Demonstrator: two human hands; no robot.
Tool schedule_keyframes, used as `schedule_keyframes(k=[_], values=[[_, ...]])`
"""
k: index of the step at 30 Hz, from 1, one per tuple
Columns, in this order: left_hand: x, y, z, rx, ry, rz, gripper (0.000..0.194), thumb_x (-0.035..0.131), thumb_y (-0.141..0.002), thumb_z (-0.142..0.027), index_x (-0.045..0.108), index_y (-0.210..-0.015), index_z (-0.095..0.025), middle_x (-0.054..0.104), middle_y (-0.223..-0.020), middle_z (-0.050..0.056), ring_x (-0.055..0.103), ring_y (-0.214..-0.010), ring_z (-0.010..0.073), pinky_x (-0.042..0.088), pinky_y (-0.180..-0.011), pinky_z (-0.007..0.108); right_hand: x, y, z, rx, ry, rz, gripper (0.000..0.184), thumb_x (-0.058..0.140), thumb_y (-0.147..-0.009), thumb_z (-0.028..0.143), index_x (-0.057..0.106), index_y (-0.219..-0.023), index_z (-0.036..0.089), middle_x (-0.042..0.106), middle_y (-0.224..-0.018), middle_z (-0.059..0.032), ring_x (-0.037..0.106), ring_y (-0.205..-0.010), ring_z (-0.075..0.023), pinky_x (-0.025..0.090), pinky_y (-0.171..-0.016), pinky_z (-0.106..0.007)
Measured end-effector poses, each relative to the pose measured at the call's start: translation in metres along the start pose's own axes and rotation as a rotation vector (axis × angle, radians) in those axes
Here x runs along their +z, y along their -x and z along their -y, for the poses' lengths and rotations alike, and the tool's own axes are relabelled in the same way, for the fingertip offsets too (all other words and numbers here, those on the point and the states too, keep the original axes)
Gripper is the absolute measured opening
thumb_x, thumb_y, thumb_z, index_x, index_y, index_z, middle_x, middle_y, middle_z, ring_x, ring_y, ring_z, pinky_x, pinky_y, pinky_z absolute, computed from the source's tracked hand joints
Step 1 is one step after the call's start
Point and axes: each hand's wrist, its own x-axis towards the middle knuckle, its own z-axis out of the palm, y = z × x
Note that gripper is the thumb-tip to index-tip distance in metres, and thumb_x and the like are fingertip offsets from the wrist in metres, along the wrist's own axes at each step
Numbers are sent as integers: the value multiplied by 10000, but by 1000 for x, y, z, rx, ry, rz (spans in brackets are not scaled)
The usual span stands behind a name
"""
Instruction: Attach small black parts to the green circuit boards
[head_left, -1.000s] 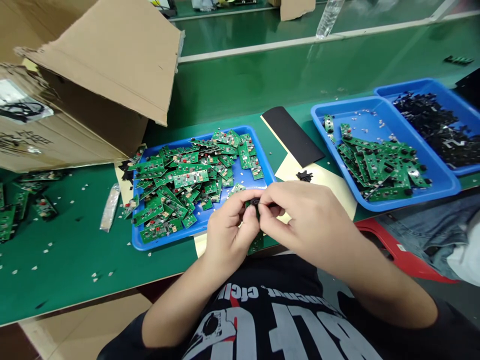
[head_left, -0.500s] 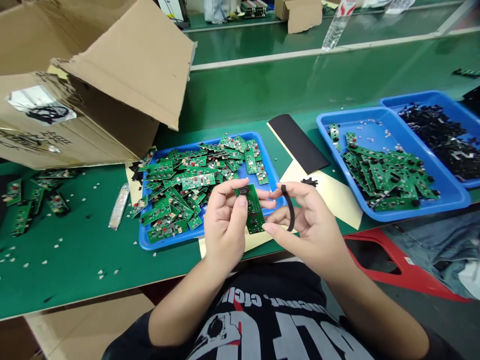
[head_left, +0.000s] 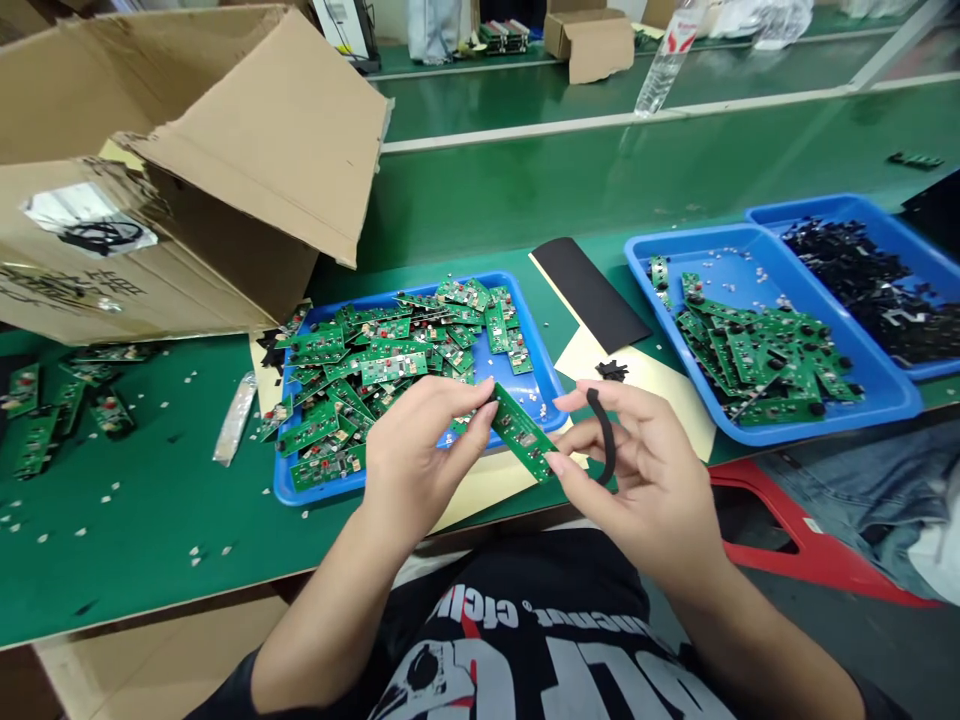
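In front of my chest, a narrow green circuit board (head_left: 523,432) slants down to the right between both hands. My left hand (head_left: 420,455) pinches its upper left end between thumb and index finger. At the lower right end, the thumb and a fingertip of my right hand (head_left: 649,485) grip the board. A curved black strip (head_left: 609,445) also hangs in my right hand, its top by the index finger. Behind the hands, a blue tray (head_left: 544,350) holds a heap of similar boards, some with red parts.
To the right, one blue tray (head_left: 720,262) holds boards and another (head_left: 806,210) small black pieces. A black sheet (head_left: 589,295) lies on yellow paper (head_left: 675,390), near black strip pieces (head_left: 612,370). A cardboard box (head_left: 270,130) and loose boards (head_left: 67,405) are at left.
The board has turned from nearly upright to a diagonal slant. My left hand has shifted left to its end, and my right hand now grips the other end, still with the black strip.
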Motion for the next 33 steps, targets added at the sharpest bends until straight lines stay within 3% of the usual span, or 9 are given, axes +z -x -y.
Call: schedule_keyframes(k=[4, 9, 15, 18, 22, 24, 26, 29, 33], values=[[9, 3, 5, 106, -68, -52, 117, 626, -802, -99, 675, -871, -180, 705, -742, 19, 646, -645, 115, 536, -587, 216, 3, 3, -9, -5, 44, 4, 406, 576, -797, 107, 453, -1154, 259, 602, -1039, -46, 644, -680, -107, 591, -690, -292], [23, 7, 14, 82, -111, 63, 98, 586, -854, -158, 660, -914, -178, 704, -771, 39, 659, -689, 138, 540, -631, 229, 2, 4, -30, 22, 120, -43, 397, 555, -825, 142, 434, -1187, 251, 580, -1087, -76, 651, -719, -120, 581, -721, -317], [41, 3, 18, 195, -115, 16, 70, 576, -864, -176, 645, -861, -183, 688, -723, 32, 651, -633, 145, 520, -607, 224, -2, 6, -36, -35, 168, -63, 403, 533, -821, 129, 438, -1191, 258, 586, -1043, -73, 640, -731, -124, 564, -746, -331], [51, 0, 13, 122, -31, 92, 137, 542, -895, -266, 652, -933, -192, 698, -750, 34, 668, -655, 161, 532, -597, 239, -11, 4, -38, 22, 105, -109, 383, 540, -803, 127, 456, -1157, 246, 600, -1028, -68, 636, -699, -112, 563, -700, -298], [52, 2, 8, -85, 3, 239, 495, 510, -903, -399, 433, -1347, -194, 674, -1086, 115, 687, -884, 225, 578, -700, 332, -65, -9, -51, 15, 187, -408, 338, 584, -785, 162, 496, -1106, 219, 596, -1000, -53, 615, -693, -93, 536, -680, -257], [48, 5, 9, -80, -33, 248, 530, 513, -897, -401, 399, -1371, -194, 627, -1178, 139, 660, -983, 253, 574, -766, 374, -109, -20, -64, -27, 349, -659, 377, 628, -741, 190, 500, -1096, 199, 593, -989, -57, 610, -711, -107, 521, -671, -259], [43, 9, 14, -55, -100, 245, 428, 499, -902, -391, 500, -1280, -190, 621, -1168, 135, 630, -1043, 270, 557, -824, 395, -153, -30, -79, 7, 505, -827, 399, 639, -710, 220, 490, -1079, 194, 601, -970, -55, 592, -633, -105, 516, -648, -272], [36, 15, 22, -50, -181, 255, 319, 478, -913, -369, 601, -1127, -168, 627, -1114, 129, 616, -1048, 266, 532, -875, 392, -199, -43, -101, 165, 738, -814, 398, 619, -707, 249, 490, -1080, 201, 628, -991, -84, 596, -581, -125, 519, -647, -309], [26, 24, 28, -89, -244, 251, 274, 468, -917, -327, 629, -1051, -151, 643, -992, 112, 634, -927, 232, 535, -823, 363, -218, -50, -113, 226, 855, -709, 391, 684, -608, 192, 553, -976, 174, 639, -915, -146, 639, -737, -285, 477, -802, -490]])
